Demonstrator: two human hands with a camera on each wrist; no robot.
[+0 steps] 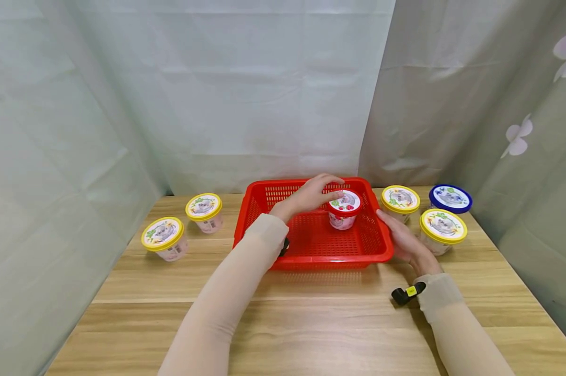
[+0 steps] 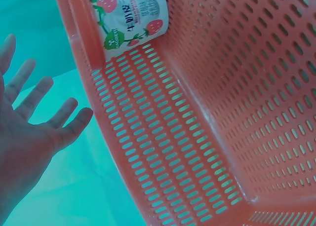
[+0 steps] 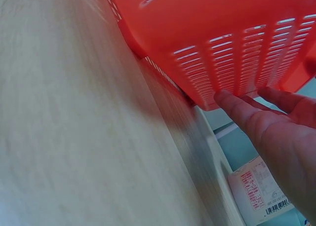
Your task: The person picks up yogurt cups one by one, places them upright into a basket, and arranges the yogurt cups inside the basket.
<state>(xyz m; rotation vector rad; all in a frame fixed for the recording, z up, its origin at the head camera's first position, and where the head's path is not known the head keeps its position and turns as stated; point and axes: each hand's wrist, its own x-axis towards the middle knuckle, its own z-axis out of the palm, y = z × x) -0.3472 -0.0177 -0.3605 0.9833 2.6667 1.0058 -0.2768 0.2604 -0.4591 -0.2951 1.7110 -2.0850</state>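
A red plastic basket (image 1: 325,258) with slotted walls stands on the table. Inside its right half sits an upright tub with a red lid (image 1: 344,202), strawberries printed on its side in the left wrist view (image 2: 133,16). My left hand (image 1: 309,197) reaches over the basket beside this tub; the left wrist view shows its fingers spread, apart from the tub. Against the basket's right outer wall rests my right hand (image 1: 402,237), its fingers extended along the slotted side in the right wrist view (image 3: 269,120).
Two yellow-lidded tubs (image 1: 204,207) (image 1: 162,234) stand left of the basket. To its right are two more yellow-lidded tubs (image 1: 400,199) (image 1: 443,227) and a blue-lidded tub (image 1: 450,198). A pale curtain (image 1: 245,104) hangs behind the wooden table (image 1: 320,334).
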